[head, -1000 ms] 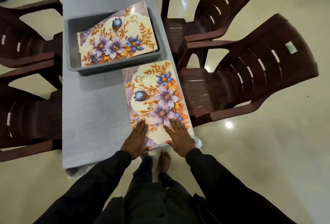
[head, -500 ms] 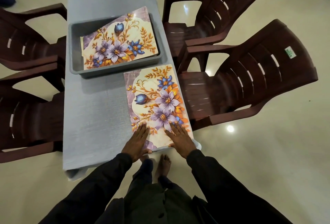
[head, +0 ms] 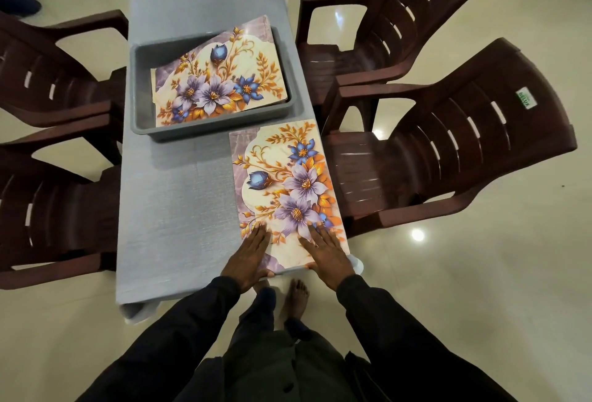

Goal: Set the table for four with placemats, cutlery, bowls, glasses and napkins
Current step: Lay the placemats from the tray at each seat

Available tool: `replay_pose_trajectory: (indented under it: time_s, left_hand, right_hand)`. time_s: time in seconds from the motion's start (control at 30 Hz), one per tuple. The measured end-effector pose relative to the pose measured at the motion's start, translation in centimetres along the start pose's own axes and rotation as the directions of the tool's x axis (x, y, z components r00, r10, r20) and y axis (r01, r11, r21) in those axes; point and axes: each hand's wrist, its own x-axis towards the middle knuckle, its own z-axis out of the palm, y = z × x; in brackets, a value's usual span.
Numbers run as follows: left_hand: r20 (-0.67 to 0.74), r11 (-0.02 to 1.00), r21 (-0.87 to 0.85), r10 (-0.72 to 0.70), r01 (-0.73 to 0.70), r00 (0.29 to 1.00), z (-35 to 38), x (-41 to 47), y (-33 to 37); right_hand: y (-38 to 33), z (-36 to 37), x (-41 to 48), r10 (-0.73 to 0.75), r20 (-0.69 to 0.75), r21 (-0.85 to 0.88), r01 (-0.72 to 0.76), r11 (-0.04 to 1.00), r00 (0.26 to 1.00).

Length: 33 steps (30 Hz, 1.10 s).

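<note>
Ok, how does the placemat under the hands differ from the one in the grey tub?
The placemat under the hands lies flat on the table, by its right edge; the placemat in the tub sits tilted, a corner above the rim of the grey tub. The first runs lengthwise along the table, the second crosswise. The left hand and right hand press flat on the first; nothing touches the second. Same floral print on both.
</note>
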Motion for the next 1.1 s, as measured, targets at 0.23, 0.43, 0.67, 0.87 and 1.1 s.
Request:
replay_pose_trajectory:
  time_s: [0.23, 0.43, 0.67, 0.87, 1.1]
  left_hand:
    - [0.000, 1.000, 0.007, -0.014, 0.014, 1.000, 0.2, -0.1, 0.1]
    - [-0.013, 1.000, -0.002, -0.021, 0.021, 1.000, 0.3, -0.1, 0.2]
    - [-0.036, 1.000, -0.010, -0.025, 0.024, 0.999, 0.4, -0.1, 0.3]
    - [-0.059, 1.000, 0.004, -0.031, 0.031, 0.998, 0.6, -0.1, 0.3]
    - [-0.038, 0.998, 0.019, -0.057, 0.058, 0.998, 0.6, 0.1, 0.4]
  right_hand:
    - [-0.6, 0.3, -0.3, 0.033, -0.019, 0.011, -0.033, 0.999, 0.999]
    - [-0.9, 0.1, -0.2, 0.054, 0.004, 0.018, -0.054, 0.998, 0.999]
    - [-1.1, -0.4, -0.4, 0.029, -0.022, 0.030, -0.029, 0.999, 0.999]
    - [-1.1, -0.4, -0.3, 0.005, 0.007, -0.011, -0.005, 1.000, 1.000]
    - [-1.3, -0.2, -0.3, 0.013, -0.012, -0.005, -0.013, 1.000, 1.000]
